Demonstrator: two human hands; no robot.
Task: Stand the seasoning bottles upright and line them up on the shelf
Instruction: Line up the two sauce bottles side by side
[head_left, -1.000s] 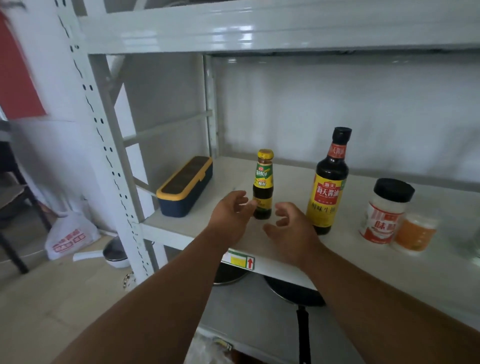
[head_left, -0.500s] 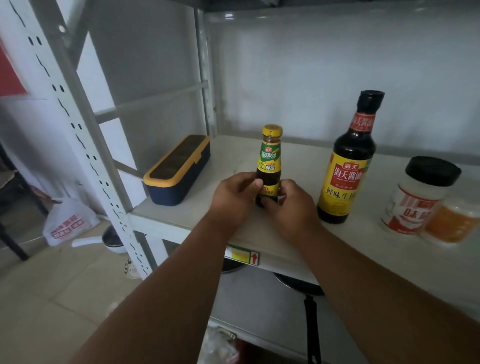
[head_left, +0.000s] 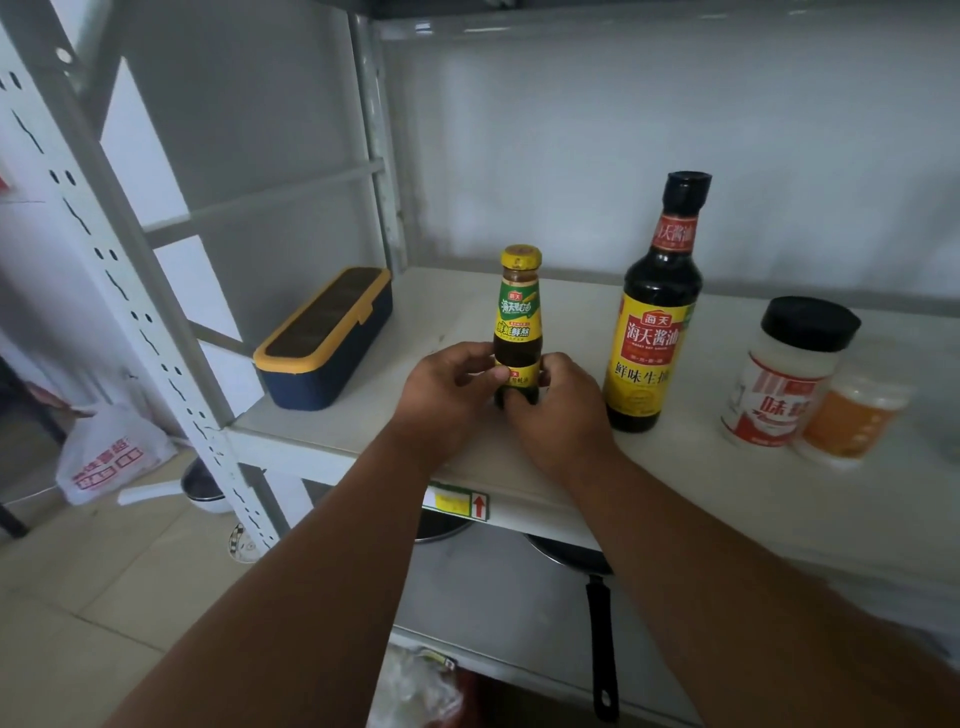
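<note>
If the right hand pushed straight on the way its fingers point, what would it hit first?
The right hand already grips the small yellow-capped bottle; its fingers point left, so beyond it, probably the left hand.

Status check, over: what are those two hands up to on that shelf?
Left hand and right hand both grip the small yellow-capped bottle, upright on the shelf. Tall soy sauce bottle stands close beside it. Nothing blocking.

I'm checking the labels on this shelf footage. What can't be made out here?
Head view only:
- Small yellow-capped bottle: its base and lower label, covered by the left hand and right hand.
- Orange jar: label blurred, its lid washed out.
- White black-lidded jar: label partly hidden by the orange jar.
- Frying pan below: mostly hidden by the shelf.
</note>
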